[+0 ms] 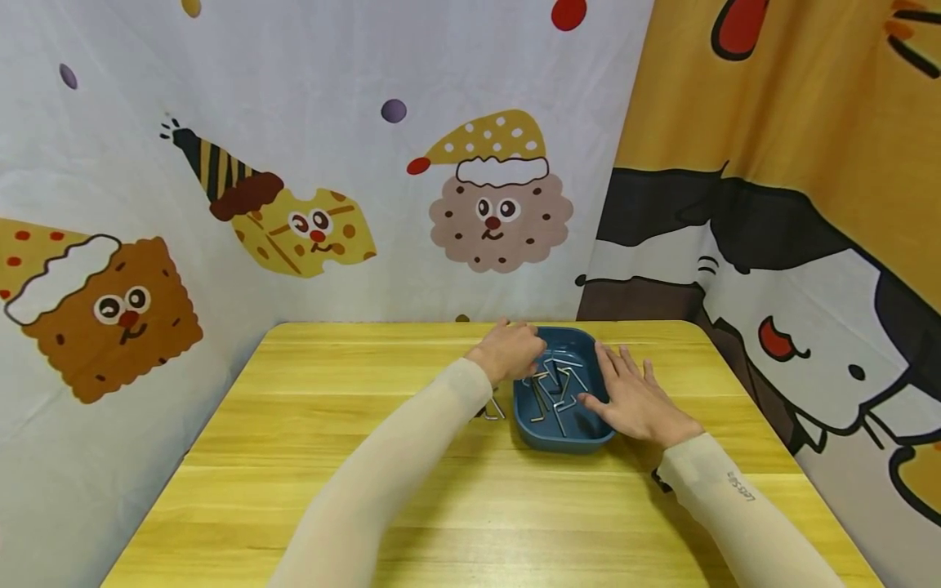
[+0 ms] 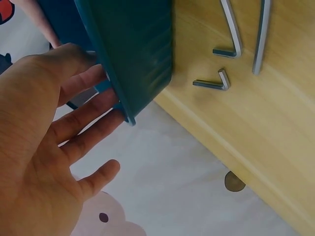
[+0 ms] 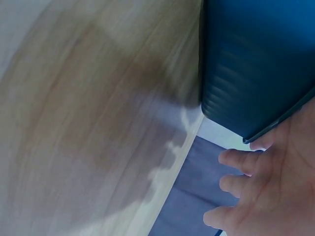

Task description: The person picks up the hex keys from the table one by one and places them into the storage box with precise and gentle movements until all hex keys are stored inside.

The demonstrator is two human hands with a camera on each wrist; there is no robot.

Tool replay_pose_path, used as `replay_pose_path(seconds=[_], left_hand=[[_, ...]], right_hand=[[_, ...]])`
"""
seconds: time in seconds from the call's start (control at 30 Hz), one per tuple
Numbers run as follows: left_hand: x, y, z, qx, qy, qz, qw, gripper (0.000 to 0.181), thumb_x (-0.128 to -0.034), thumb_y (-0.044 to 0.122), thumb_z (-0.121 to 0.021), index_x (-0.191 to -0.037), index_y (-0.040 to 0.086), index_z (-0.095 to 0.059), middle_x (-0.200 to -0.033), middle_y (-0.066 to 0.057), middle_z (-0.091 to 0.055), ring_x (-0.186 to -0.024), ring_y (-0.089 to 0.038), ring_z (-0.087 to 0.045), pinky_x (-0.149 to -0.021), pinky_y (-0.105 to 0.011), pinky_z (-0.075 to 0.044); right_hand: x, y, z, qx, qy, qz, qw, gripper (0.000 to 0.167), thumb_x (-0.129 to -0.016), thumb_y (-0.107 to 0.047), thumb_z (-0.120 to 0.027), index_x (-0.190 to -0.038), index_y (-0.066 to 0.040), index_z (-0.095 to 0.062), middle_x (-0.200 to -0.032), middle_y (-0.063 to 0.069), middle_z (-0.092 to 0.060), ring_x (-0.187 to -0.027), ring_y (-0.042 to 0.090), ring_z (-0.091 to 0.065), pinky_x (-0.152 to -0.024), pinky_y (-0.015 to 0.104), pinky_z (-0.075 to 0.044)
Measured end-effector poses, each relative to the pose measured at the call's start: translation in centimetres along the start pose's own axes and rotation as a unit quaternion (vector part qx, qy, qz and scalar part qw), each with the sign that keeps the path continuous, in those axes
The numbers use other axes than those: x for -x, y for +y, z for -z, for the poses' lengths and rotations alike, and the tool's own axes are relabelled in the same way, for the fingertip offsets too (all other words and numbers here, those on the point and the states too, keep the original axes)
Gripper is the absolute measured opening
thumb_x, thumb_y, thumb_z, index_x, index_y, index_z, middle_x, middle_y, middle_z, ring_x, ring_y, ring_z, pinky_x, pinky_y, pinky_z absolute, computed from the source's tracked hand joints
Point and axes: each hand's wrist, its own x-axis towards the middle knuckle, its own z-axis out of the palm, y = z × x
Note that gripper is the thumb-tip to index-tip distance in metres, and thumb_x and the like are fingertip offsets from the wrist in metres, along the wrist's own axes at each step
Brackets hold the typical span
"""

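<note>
A blue plastic tray [image 1: 566,445] stands on the table and holds several metal hex keys [image 1: 560,418]. My left hand [image 1: 509,353] reaches over its far left rim with bent fingers. In the left wrist view the fingertips go behind the tray wall [image 2: 135,59], so whether they hold anything is hidden. On the right rim rests my right hand [image 1: 635,402], fingers spread and thumb over the inside. The right wrist view shows its fingers [image 3: 236,184] spread beside the tray's outer wall. Loose hex keys [image 2: 214,84] lie on the table left of the tray.
The wooden table [image 1: 331,425] has its back edge just behind the tray. A printed cloth [image 1: 331,82] hangs behind the table, with a yellow patterned curtain [image 1: 676,98] on the right. My left forearm partly covers the loose hex keys in the head view.
</note>
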Motion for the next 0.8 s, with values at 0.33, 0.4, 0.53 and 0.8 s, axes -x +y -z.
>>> replay_pose_path(seconds=[0.33, 0.4, 0.53, 0.8], left_hand=[[1.4, -0.9, -0.4, 0.025, 0.021, 0.004, 0.9995, 0.032, -0.1169, 0.036, -0.073, -0.146, 0.026, -0.081, -0.151, 0.001, -0.075, -0.144, -0.021, -0.071, -0.134, -0.058, -0.05], [2.0, -1.3, -0.7, 0.025, 0.031, 0.005, 0.9992, 0.031, -0.1174, 0.036, -0.073, -0.145, 0.026, -0.081, -0.149, 0.001, -0.075, -0.142, -0.022, -0.071, -0.132, -0.058, -0.052], [3.0, -2.2, -1.6, 0.029, 0.058, 0.008, 0.9979, 0.026, -0.1176, 0.034, -0.072, -0.14, 0.026, -0.082, -0.142, 0.0, -0.075, -0.136, -0.022, -0.073, -0.128, -0.057, -0.055], [5.1, -3.8, -3.0, 0.07, 0.09, 0.023, 0.9932, 0.033, -0.119, 0.03, -0.068, -0.149, 0.019, -0.077, -0.151, -0.006, -0.073, -0.144, -0.03, -0.071, -0.13, -0.059, -0.053]], right_hand=[[-0.1, -0.1, 0.0, 0.001, -0.002, -0.003, 1.0, 0.107, -0.116, -0.064, -0.06, -0.186, 0.0, -0.011, -0.191, 0.033, -0.02, -0.179, 0.062, -0.011, -0.138, 0.091, -0.006], [-0.1, -0.1, 0.0, 0.0, -0.002, -0.003, 1.0, 0.108, -0.115, -0.065, -0.06, -0.186, -0.001, -0.01, -0.191, 0.034, -0.02, -0.179, 0.062, -0.011, -0.137, 0.091, -0.006], [-0.1, -0.1, 0.1, 0.003, -0.003, -0.002, 1.0, 0.109, -0.115, -0.066, -0.06, -0.186, -0.001, -0.009, -0.191, 0.034, -0.019, -0.179, 0.062, -0.011, -0.138, 0.09, -0.006], [0.0, -0.1, 0.3, 0.001, -0.001, 0.0, 1.0, 0.11, -0.114, -0.064, -0.063, -0.185, 0.002, -0.011, -0.191, 0.034, -0.018, -0.178, 0.062, -0.013, -0.138, 0.09, -0.008]])
